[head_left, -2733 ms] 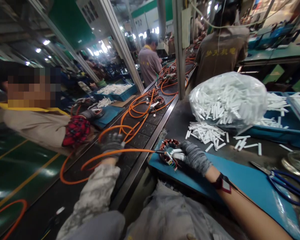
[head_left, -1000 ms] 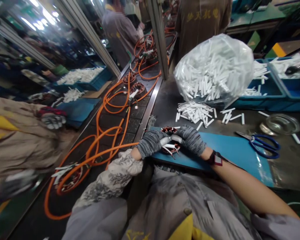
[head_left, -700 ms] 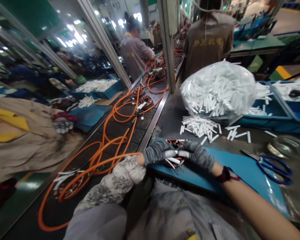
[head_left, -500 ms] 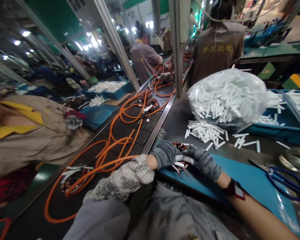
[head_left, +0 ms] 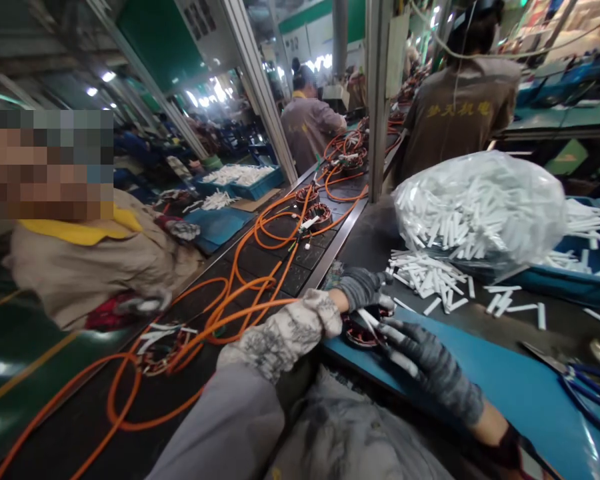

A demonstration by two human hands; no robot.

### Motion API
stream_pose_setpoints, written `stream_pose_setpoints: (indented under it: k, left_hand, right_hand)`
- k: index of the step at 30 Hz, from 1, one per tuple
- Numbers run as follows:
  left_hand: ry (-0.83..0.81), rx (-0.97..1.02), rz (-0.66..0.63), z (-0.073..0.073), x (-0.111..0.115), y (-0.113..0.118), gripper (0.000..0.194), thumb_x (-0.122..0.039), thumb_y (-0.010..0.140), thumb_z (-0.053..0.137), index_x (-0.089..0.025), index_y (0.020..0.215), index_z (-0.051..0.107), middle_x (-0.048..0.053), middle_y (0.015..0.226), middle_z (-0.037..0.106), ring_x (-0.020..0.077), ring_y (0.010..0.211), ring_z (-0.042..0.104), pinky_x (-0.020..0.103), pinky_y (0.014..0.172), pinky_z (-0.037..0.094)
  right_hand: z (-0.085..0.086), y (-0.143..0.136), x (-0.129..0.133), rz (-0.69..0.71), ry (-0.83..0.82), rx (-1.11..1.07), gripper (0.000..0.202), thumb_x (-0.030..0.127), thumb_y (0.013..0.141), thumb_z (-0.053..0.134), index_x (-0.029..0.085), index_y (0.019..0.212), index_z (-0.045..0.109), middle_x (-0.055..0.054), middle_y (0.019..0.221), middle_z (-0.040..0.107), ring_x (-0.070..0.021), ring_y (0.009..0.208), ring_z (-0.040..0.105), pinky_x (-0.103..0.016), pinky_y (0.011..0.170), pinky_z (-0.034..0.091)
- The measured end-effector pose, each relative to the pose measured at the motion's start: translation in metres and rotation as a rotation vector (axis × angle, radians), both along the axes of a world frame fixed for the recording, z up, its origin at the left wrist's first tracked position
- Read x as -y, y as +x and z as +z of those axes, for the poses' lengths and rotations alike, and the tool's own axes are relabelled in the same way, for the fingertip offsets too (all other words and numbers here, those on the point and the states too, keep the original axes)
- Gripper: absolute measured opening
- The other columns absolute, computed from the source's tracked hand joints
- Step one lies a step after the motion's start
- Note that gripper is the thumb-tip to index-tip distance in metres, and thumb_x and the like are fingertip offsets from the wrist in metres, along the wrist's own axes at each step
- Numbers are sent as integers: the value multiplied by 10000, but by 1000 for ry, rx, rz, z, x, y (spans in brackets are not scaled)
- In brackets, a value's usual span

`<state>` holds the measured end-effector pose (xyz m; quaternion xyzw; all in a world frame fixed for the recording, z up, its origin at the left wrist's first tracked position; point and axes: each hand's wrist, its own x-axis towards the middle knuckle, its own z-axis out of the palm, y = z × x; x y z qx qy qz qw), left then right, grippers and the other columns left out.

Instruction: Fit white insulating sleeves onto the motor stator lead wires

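A wound copper motor stator [head_left: 361, 335] lies on the blue mat [head_left: 505, 360] in front of me. White sleeving tubes [head_left: 367, 320] stick out across its top. My left hand [head_left: 363, 288], in a grey glove with pale fingertips, is closed on the far side of the stator; part of its grip is hidden. At the right edge of the stator is my right hand [head_left: 430, 367], gloved alike, with fingers stretched and spread and the tips by the tubes. Whether they press on a tube is unclear.
Orange cables [head_left: 240, 267] and more stators [head_left: 317, 217] lie on the conveyor [head_left: 300, 267] at left. A bag of white tubes [head_left: 480, 207], a loose pile [head_left: 430, 277], a blue bin [head_left: 550, 267] and blue-handled scissors [head_left: 580, 383] are at right. A co-worker [head_left: 105, 267] is across the conveyor.
The view has swung left. My right hand has drawn back from my left and its fingers have spread, so more of the stator shows. The co-worker at left has leaned further into view.
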<state>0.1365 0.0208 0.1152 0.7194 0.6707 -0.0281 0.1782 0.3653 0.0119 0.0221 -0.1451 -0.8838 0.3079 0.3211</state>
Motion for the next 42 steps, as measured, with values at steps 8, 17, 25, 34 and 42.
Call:
stream_pose_setpoints:
  k: [8, 17, 25, 34, 42]
  left_hand:
    - [452, -25, -277, -4, 52, 0, 326, -471, 979, 647, -268, 1208, 762, 58, 1417, 677, 276, 1397, 556, 474, 1221, 384]
    - [399, -110, -321, -33, 68, 1, 421, -504, 997, 603, -268, 1329, 706, 71, 1511, 602, 310, 1435, 504, 519, 1181, 413]
    - [435, 98, -383, -24, 54, -28, 316, -402, 978, 641, -232, 1217, 760, 91, 1378, 684, 313, 1427, 511, 501, 1205, 380]
    - [290, 305, -433, -23, 50, -36, 302, -334, 988, 648, -177, 1219, 761, 116, 1368, 671, 239, 1289, 620, 377, 1172, 461]
    - [249, -82, -456, -14, 34, -10, 334, -381, 978, 661, -277, 1287, 732, 71, 1534, 580, 300, 1470, 477, 517, 1231, 390]
  right_hand:
    - [-29, 15, -24, 115, -93, -36, 515, 411, 1014, 606, 427, 1520, 512, -37, 1410, 686, -276, 1271, 675, -459, 1109, 552]
    - [7, -15, -21, 142, -832, -3, 461, 603, 896, 697, 271, 1208, 770, -105, 1219, 777, -331, 1109, 737, -514, 1013, 603]
    - [7, -40, -33, 166, -723, 61, 424, 570, 872, 733, 296, 1192, 789, -80, 1258, 766, -348, 1152, 713, -506, 1010, 590]
    - [13, -35, -26, 124, -225, 80, 323, 417, 1039, 543, 277, 1251, 742, -83, 1265, 756, -270, 1140, 715, -449, 1024, 575]
    - [11, -30, -15, -54, -135, 122, 303, 355, 1053, 530, 221, 1250, 718, -115, 1183, 744, -251, 1145, 680, -448, 1028, 549]
